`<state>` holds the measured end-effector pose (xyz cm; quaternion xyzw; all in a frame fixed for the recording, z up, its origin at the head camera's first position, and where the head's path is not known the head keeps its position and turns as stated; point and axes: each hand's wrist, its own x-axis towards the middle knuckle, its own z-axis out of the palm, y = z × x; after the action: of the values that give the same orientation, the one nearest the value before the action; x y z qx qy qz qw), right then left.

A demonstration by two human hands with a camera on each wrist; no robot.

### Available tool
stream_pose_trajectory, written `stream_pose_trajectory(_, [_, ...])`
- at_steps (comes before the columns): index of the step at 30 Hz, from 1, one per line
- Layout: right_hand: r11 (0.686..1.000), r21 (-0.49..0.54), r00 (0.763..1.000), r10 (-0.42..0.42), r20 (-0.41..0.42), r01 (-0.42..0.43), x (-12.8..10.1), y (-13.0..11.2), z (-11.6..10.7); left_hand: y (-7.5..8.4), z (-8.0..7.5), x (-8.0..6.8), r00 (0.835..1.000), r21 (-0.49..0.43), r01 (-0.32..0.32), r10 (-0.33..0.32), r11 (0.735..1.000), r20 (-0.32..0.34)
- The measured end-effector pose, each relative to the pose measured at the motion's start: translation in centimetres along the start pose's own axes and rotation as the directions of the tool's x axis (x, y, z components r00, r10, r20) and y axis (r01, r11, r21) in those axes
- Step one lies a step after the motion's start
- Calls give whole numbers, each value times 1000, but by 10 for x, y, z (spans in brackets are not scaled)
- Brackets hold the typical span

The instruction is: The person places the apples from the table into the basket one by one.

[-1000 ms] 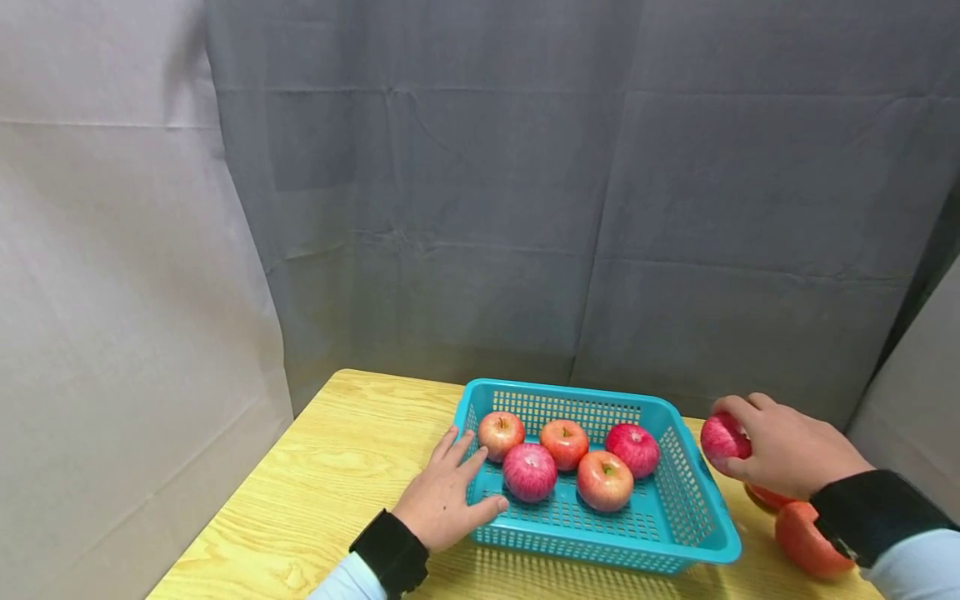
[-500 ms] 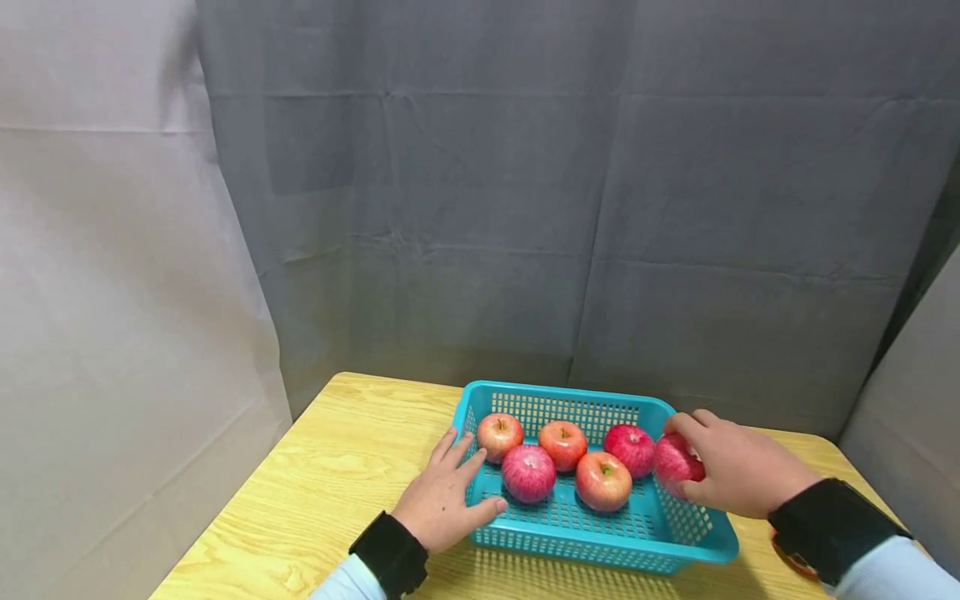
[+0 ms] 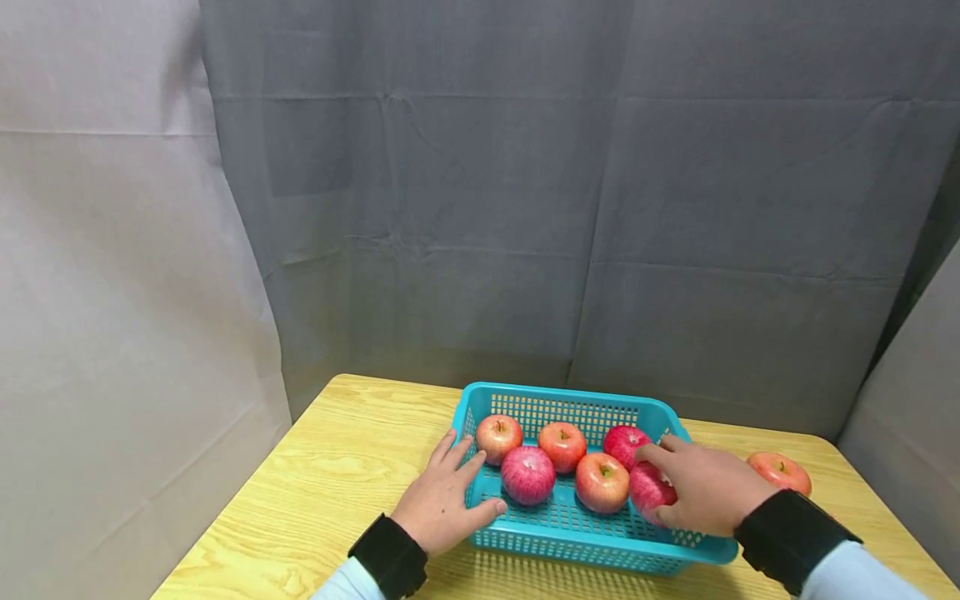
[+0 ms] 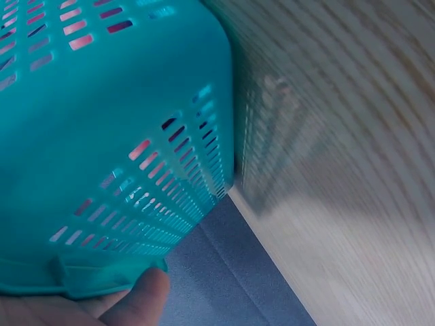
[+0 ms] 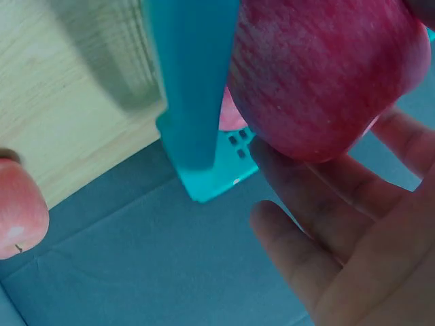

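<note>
Apples are counted as seven: five lie loose in the teal basket [image 3: 600,552], one red apple [image 3: 649,492] is grasped by the right hand [image 3: 701,487] inside the basket's right end, its stem direction hidden, and one apple [image 3: 780,472] lies on the worktop [image 3: 330,483]. The left hand [image 3: 444,500] is pressed with relaxed, straight fingers against the basket's left wall.

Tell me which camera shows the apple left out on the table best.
The head view: the loose apple sits whole on the table, right of the teal basket, stem up. The right wrist view catches only its edge at the frame's left. The left wrist view shows just basket mesh and wood, not that apple.
</note>
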<state>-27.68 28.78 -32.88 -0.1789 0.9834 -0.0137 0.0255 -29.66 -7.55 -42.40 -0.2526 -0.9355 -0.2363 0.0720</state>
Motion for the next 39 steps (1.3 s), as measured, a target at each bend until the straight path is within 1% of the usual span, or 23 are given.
stream_pose_trajectory(7, [1000,-13,1000,-13,17,13,3,-2,14,0,0,0,1000,-2,2,-2,1000,4])
stream_pose_trajectory(13, [1000,17,999,-27,35,27,5,-3,25,0,-1,0,1000,-3,2,-2,1000,2])
stream_pose_trajectory(19, [997,30,997,-76,18,75,7,-4,33,0,-1,0,1000,-4,1,-1,1000,-7])
stream_pose_trajectory(22, [996,29,997,-82,4,82,7,-3,37,0,0,-1,1000,-7,2,-2,1000,-4])
stream_pose_trajectory(30, [996,6,996,-89,-20,90,8,-1,41,1,-1,0,1000,-1,-1,1,1000,-7])
stream_pose_trajectory(35, [997,7,997,-71,-3,71,9,-2,41,1,1,0,1000,6,-3,3,1000,-10])
stream_pose_trajectory(39, [997,4,997,-78,0,78,9,-1,41,0,1,0,1000,12,-5,5,1000,-13])
